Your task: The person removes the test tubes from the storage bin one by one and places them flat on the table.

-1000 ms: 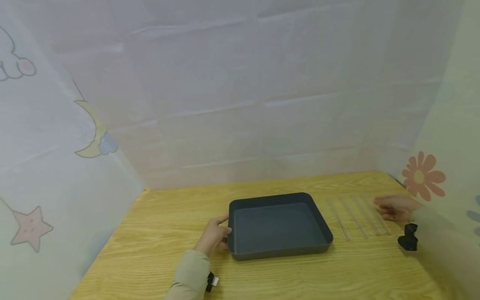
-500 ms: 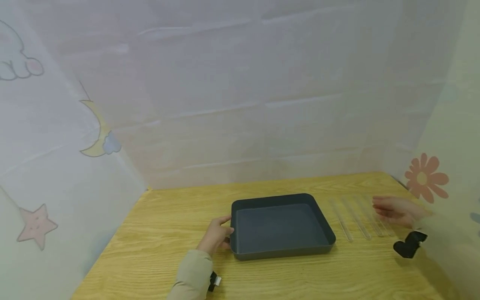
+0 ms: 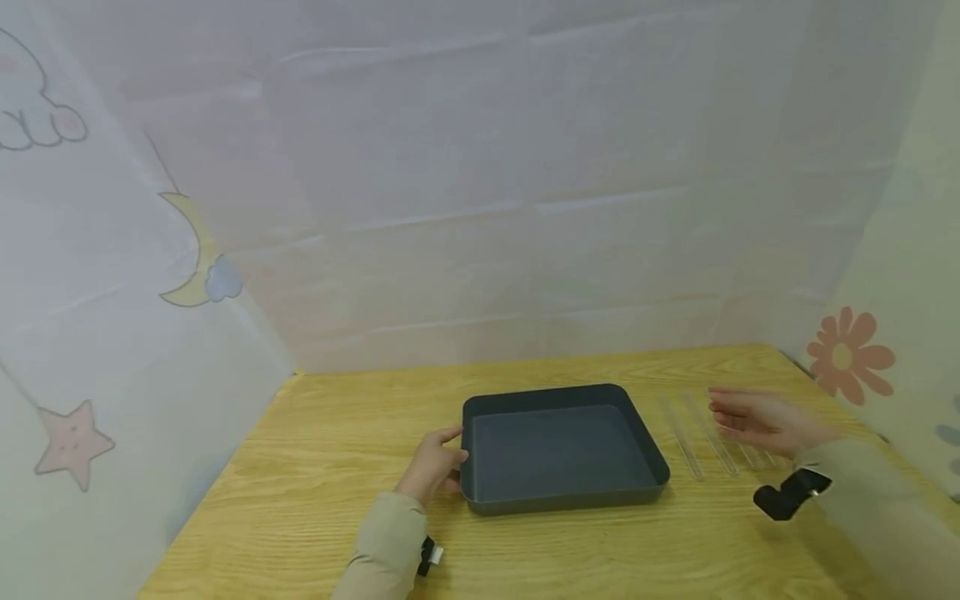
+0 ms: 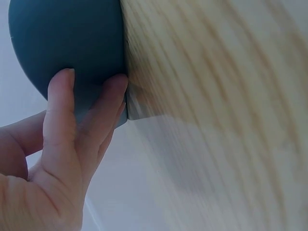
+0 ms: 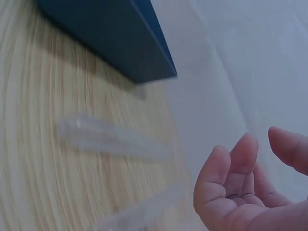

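Note:
A dark grey rectangular baking pan (image 3: 562, 498) rests on the table. At its left side my left hand (image 3: 432, 465) holds the wall, the thumb at the rim; in the left wrist view the fingers (image 4: 60, 110) press against the outer side. Right of the pan lie several slim clear tubes (image 3: 681, 437), side by side and pointing away from me. Over the right-hand ones hovers my right hand (image 3: 768, 423), which covers part of them. Its fingers are loosely bent with nothing between them in the right wrist view, where one clear tube (image 5: 115, 138) lies below, apart from it.
The wood-grain table (image 3: 337, 483) ends at a pale cloth backdrop (image 3: 420, 208) behind and at both sides. A black strap (image 3: 791, 493) with a device sits on the right wrist.
My right hand has moved left over the clear tubes, covering more of them. The left hand stays at the pan's left side, and the pan rests where it was.

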`<state>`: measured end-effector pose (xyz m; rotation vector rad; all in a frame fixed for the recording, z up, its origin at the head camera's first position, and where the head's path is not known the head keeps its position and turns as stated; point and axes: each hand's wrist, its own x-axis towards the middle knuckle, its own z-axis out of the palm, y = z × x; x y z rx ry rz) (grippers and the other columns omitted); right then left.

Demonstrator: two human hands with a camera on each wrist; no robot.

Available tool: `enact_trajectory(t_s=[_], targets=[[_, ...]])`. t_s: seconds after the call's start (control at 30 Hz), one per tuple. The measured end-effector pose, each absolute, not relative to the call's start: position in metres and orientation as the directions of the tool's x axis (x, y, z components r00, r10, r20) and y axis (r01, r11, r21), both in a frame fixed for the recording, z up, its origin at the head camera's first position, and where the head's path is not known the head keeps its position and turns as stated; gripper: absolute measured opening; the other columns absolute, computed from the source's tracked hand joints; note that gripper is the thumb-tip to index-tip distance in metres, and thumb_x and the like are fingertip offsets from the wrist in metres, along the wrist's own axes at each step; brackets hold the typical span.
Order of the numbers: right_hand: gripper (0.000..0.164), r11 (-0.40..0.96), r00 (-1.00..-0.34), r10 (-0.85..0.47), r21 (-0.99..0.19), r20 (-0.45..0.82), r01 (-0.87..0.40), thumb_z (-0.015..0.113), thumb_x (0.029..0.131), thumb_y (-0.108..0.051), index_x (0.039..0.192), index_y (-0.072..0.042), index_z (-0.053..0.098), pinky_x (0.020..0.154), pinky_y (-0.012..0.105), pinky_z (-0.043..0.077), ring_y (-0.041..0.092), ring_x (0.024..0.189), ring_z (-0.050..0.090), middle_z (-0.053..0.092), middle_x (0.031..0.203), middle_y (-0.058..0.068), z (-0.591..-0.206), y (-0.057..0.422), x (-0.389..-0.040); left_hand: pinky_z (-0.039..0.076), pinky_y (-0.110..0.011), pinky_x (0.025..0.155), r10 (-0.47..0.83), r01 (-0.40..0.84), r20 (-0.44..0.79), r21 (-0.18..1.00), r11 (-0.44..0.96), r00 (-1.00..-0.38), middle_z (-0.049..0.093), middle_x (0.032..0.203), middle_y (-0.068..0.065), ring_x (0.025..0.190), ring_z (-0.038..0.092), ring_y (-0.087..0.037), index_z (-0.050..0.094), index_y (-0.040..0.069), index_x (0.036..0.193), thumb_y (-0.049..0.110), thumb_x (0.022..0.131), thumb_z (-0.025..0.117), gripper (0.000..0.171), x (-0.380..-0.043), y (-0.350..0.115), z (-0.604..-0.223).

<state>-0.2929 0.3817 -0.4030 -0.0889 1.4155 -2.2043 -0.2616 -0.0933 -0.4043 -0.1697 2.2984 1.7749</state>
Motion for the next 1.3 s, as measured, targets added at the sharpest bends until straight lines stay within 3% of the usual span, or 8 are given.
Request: enact_trajectory(t_s=[0.27,0.53,1.0,1.13,1.3], targets=[[0.023,-0.343,-0.857,-0.478,-0.856,-0.195,0.386,0.052,0.101,-0.012,0.100,-0.025,0.071,0.085,0.029,0.051,0.012,0.092,0.059,0.058,0.101,-0.002,-0.399,0.354,-0.292,0.058,-0.041,0.061,0.058,-0.229,-0.251,0.939,0.256,-0.966,0.068,0.094,-0.024,0.071,0.069,-0.030,0.034,-0.007,0.147,-0.009,0.095,0.050,0.054,-0.261,-0.093,-0.404],[0.026,-0.398,-0.851,-0.504,-0.834,-0.148,0.381,0.045,0.104,-0.010,0.103,-0.019,0.070,0.084,0.031,0.052,0.014,0.088,0.061,0.062,0.098,0.002,-0.394,0.326,-0.292,0.058,-0.041,0.060,0.046,-0.239,-0.258,0.937,0.254,-0.965,0.068,0.093,-0.024,0.071,0.069,-0.031,0.035,-0.005,0.147,-0.009,0.095,0.050,0.054,-0.261,-0.093,-0.406],[0.023,-0.376,-0.869,-0.465,-0.850,-0.171,0.368,0.044,0.105,-0.013,0.104,-0.020,0.065,0.080,0.029,0.051,0.012,0.084,0.059,0.061,0.093,-0.001,-0.391,0.271,-0.296,0.058,-0.042,0.060,0.061,-0.218,-0.240,0.943,0.251,-0.969,0.068,0.092,-0.025,0.071,0.069,-0.033,0.035,-0.006,0.147,-0.010,0.095,0.049,0.054,-0.259,-0.093,-0.403],[0.017,-0.371,-0.870,-0.464,-0.855,-0.167,0.362,0.046,0.104,-0.013,0.108,-0.019,0.061,0.080,0.029,0.051,0.012,0.082,0.059,0.063,0.090,-0.002,-0.390,0.257,-0.296,0.058,-0.042,0.061,0.056,-0.224,-0.246,0.941,0.255,-0.968,0.068,0.092,-0.025,0.072,0.069,-0.032,0.035,-0.006,0.147,-0.009,0.095,0.050,0.054,-0.259,-0.093,-0.403],[0.018,-0.359,-0.869,-0.461,-0.857,-0.180,0.368,0.044,0.105,-0.014,0.122,-0.014,0.044,0.079,0.030,0.050,0.012,0.080,0.058,0.062,0.089,-0.003,-0.390,0.239,-0.297,0.058,-0.042,0.061,0.057,-0.226,-0.248,0.940,0.253,-0.967,0.068,0.092,-0.024,0.072,0.069,-0.031,0.035,-0.006,0.147,-0.010,0.095,0.050,0.054,-0.260,-0.092,-0.403]])
